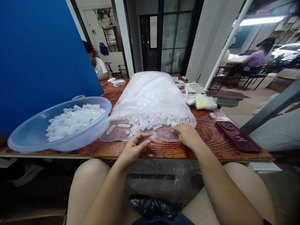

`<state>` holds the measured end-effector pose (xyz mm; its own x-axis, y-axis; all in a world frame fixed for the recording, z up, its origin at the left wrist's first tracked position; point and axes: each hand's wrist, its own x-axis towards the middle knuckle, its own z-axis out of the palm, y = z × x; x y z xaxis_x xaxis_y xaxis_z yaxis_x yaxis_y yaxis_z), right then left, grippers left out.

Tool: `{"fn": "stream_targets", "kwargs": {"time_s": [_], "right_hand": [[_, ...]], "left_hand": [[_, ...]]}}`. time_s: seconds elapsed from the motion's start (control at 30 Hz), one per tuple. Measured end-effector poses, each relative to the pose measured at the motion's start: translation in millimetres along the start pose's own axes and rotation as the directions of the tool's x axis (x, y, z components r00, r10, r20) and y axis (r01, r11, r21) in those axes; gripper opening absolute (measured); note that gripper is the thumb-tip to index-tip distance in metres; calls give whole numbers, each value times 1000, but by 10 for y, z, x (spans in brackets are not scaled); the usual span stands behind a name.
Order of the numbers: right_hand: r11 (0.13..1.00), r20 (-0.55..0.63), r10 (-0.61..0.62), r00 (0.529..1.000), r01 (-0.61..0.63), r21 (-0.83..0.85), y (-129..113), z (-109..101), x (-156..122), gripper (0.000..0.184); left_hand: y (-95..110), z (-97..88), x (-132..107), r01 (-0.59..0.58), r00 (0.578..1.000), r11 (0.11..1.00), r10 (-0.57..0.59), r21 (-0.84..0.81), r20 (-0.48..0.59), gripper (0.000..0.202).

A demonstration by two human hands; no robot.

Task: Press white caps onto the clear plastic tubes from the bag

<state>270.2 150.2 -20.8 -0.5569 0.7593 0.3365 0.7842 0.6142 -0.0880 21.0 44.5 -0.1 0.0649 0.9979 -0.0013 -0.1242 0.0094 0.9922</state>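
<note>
My left hand (133,146) is closed, with a short translucent plastic tube (150,137) between its thumb and fingers, just above the table's front part. To its right, my right hand (188,133) pinches a small white plastic cap (172,130) at the edge of a loose pile of caps (154,120). The pile spills from the mouth of a large, full white plastic bag (152,90) and rests on its clear film. Two longer clear tubes (124,126) lie at the left of the pile. What fills most of the bag is blurred by its plastic.
A blue translucent basin (30,142) with many white caps stands at the left, overhanging the wooden table (110,151). A dark red phone (236,137) lies at the right. Plastic packets (203,101) sit behind it. A blue panel (47,47) rises at the left; people sit farther off.
</note>
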Motion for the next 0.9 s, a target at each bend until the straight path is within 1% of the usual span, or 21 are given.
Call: {"fn": "stream_targets", "kwargs": {"time_s": [0.07,0.17,0.23,0.3,0.33,0.37,0.4,0.43,0.47,0.5,0.53,0.57,0.63,0.7,0.73,0.83,0.9], "right_hand": [[999,-40,-9,999,10,43,-13,23,20,26],[994,-87,-25,996,33,100,-17,49,46,20],[992,-105,-20,994,33,122,-34,48,60,19],[989,-135,-15,991,35,147,-94,17,63,15],[978,-158,1,987,32,208,-147,-9,58,14],[950,-179,26,984,31,312,-214,-41,50,14],[893,-190,59,980,33,448,-293,-73,37,14],[803,-187,94,978,36,595,-379,-104,22,15],[689,-168,124,978,37,724,-465,-130,6,16],[576,-141,142,980,34,817,-547,-150,-9,17],[493,-113,144,983,28,870,-618,-164,-23,18],[430,-90,141,986,21,903,-675,-173,-34,17],[353,-65,130,989,15,936,-745,-180,-50,17],[325,-72,105,992,35,945,-765,-186,-61,16],[327,-86,85,993,54,944,-764,-191,-65,16],[368,-127,37,991,105,924,-749,-212,-76,13],[409,-109,34,993,86,909,-744,-231,-79,14]], "left_hand": [[16,-14,-13,-1,1000,999,1,47,-6,43],[-10,-33,-15,20,1000,997,-20,76,-2,47],[-62,-40,-3,-26,999,991,29,131,-19,42],[-118,-40,10,-101,993,980,109,174,-39,32],[-138,-36,13,-128,990,977,137,172,-40,29],[-150,-30,12,-141,988,979,148,146,-33,28],[-154,-21,8,-144,989,983,147,111,-20,28],[-151,-10,1,-140,990,987,141,79,-1,28],[-143,2,-8,-132,991,990,132,56,19,29],[-134,14,-17,-125,992,991,124,40,37,29],[-126,26,-27,-119,992,992,117,31,52,28],[-120,36,-34,-110,992,994,108,28,64,28],[-114,50,-46,-82,993,996,79,23,84,28],[-109,54,-55,-41,994,999,38,23,106,28],[-102,54,-60,-22,993,999,19,28,118,29],[-64,56,-77,2,988,999,-8,40,151,29],[-36,62,-87,5,987,999,-12,41,160,29]]}}
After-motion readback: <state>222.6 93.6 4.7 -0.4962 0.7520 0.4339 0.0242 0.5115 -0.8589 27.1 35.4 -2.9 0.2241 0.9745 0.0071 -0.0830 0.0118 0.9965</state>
